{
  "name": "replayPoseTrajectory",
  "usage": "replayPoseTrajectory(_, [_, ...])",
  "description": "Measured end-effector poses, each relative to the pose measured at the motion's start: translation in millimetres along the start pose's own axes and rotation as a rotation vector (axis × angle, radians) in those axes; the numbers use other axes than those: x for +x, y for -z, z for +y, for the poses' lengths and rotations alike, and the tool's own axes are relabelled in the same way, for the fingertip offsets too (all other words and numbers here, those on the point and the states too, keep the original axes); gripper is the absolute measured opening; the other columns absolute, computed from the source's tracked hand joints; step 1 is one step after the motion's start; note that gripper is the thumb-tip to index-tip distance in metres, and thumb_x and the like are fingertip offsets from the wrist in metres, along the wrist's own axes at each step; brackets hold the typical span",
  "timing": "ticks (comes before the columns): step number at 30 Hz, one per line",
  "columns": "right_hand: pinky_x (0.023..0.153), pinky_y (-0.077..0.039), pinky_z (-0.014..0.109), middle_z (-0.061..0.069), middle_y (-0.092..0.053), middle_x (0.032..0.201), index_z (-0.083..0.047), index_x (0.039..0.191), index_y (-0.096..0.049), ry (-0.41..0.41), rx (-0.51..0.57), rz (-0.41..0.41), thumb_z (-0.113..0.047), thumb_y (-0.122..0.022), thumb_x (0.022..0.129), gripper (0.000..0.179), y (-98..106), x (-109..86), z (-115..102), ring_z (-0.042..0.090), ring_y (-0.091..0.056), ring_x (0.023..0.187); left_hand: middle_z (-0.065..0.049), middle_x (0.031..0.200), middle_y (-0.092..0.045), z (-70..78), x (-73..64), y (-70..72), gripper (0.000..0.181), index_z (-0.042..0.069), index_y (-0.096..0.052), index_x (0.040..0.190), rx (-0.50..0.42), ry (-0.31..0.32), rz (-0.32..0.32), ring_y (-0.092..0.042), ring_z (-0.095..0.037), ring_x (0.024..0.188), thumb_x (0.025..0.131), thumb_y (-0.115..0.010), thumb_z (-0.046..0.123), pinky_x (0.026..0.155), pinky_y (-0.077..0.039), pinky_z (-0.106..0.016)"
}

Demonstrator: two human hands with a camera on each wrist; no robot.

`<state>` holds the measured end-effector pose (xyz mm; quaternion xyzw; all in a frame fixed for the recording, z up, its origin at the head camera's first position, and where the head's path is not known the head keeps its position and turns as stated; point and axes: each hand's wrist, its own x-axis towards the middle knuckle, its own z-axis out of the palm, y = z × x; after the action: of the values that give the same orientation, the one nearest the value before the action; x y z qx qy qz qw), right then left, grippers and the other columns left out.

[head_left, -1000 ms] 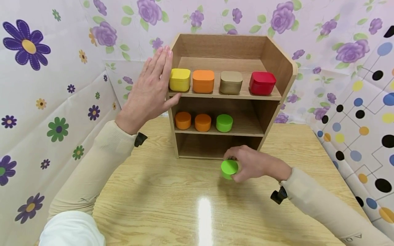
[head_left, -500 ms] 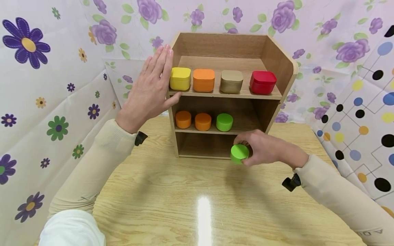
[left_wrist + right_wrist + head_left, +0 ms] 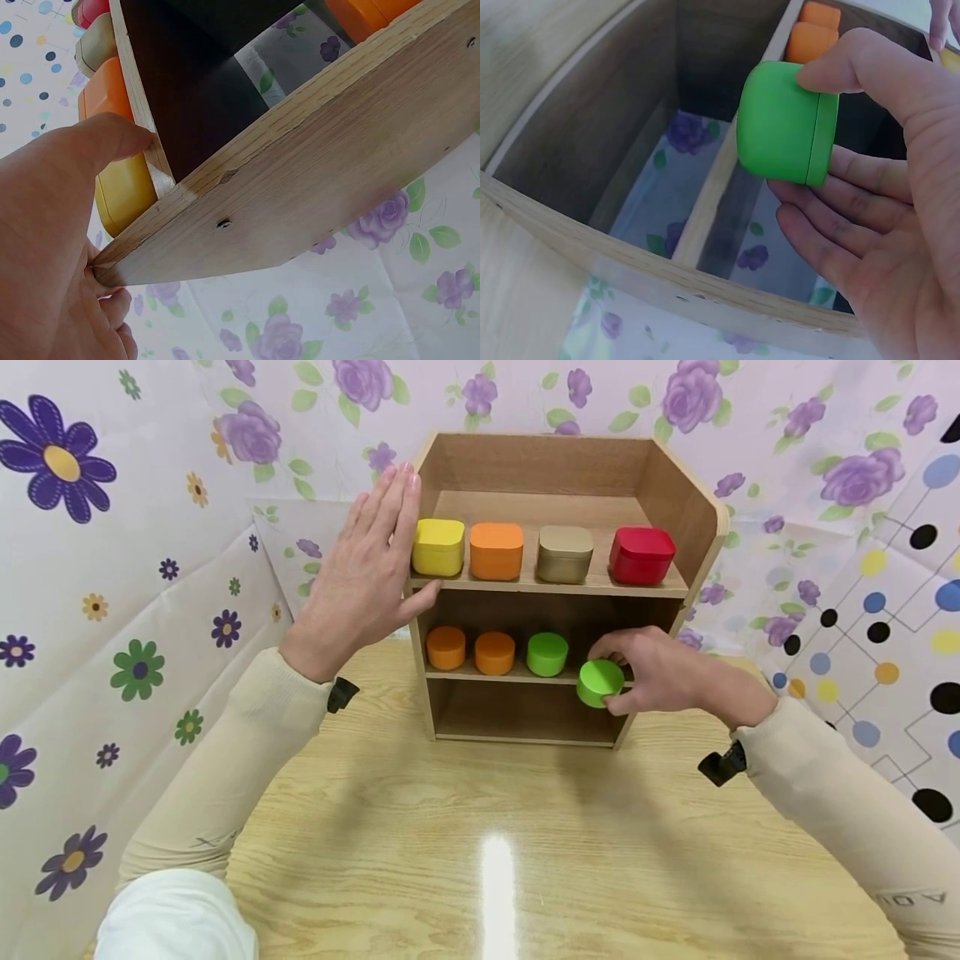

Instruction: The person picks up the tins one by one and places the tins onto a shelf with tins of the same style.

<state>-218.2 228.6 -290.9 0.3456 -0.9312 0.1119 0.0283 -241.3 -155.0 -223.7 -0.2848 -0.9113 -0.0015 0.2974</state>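
Note:
My right hand [image 3: 660,672] pinches a round green lidded container [image 3: 599,683] between thumb and fingers, in front of the middle shelf's edge at its right end. In the right wrist view the green container [image 3: 784,124] shows its lid seam, and the thumb presses on one side. My left hand [image 3: 360,572] lies with straight fingers along the left side of the small wooden shelf unit [image 3: 532,587]. Its thumb [image 3: 124,139] touches the top shelf's front edge. On the middle shelf stand two round orange containers [image 3: 494,653] and another green one [image 3: 547,654].
The top shelf bears a yellow container [image 3: 438,548], an orange one [image 3: 496,552], a khaki one [image 3: 565,555] and a red one [image 3: 642,557]. The unit stands on a wooden table [image 3: 420,843] against flowered cloth walls [image 3: 787,485].
My right hand has lifted the green container from low before the bottom shelf, up and rightward to the middle shelf's height. The left hand has stayed at the unit's side.

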Motion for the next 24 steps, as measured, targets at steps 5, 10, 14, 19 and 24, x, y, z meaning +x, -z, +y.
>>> replayPoseTrajectory(5, [0.077,-0.054,0.036,0.002,-0.072,0.093,-0.005,0.116,-0.073,-0.050,-0.019,0.019,-0.019,-0.085,0.076,0.044,6,5.8,3,0.020,-0.063,0.084,-0.020,0.179,-0.001,0.0,0.3,0.5,0.103,-0.004,0.000,0.168,-0.001,0.007,-0.007,-0.006,-0.035,0.167,0.101,-0.062,0.044,0.136,-0.010,-0.050])
replayPoseTrajectory(10, [0.078,-0.054,0.039,0.004,-0.072,0.094,-0.004,0.118,-0.073,-0.094,-0.033,0.008,-0.019,-0.085,0.079,0.043,11,8.7,5,0.023,-0.063,0.084,-0.019,0.179,-0.001,0.3,0.2,0.5,0.103,-0.003,0.000,0.168,-0.003,0.008,-0.007,-0.006,-0.035,0.167,0.101,-0.062,0.044,0.136,-0.011,-0.051])
replayPoseTrajectory(14, [0.079,-0.054,0.040,0.005,-0.073,0.096,-0.004,0.119,-0.073,-0.118,-0.032,0.000,-0.018,-0.084,0.081,0.042,13,10.9,5,0.023,-0.062,0.083,-0.019,0.179,0.000,0.6,0.3,0.6,0.103,-0.003,0.001,0.168,-0.003,0.013,-0.017,-0.005,-0.035,0.167,0.101,-0.062,0.044,0.136,-0.009,-0.050])
replayPoseTrajectory(19, [0.079,-0.054,0.040,0.007,-0.072,0.097,-0.003,0.120,-0.072,-0.148,-0.045,-0.007,-0.017,-0.082,0.083,0.041,14,14.4,5,0.024,-0.061,0.083,-0.019,0.179,0.001,0.8,1.1,1.5,0.104,-0.003,0.002,0.168,-0.005,0.017,-0.022,-0.004,-0.035,0.167,0.101,-0.062,0.045,0.137,-0.008,-0.050])
replayPoseTrajectory(24, [0.078,-0.053,0.040,0.009,-0.071,0.098,-0.001,0.123,-0.070,-0.180,-0.046,-0.018,-0.017,-0.080,0.085,0.042,11,16.9,5,0.025,-0.061,0.083,-0.019,0.179,0.001,0.9,0.5,1.0,0.104,-0.003,0.001,0.168,-0.008,0.018,-0.020,-0.004,-0.034,0.167,0.101,-0.062,0.044,0.136,-0.008,-0.050])
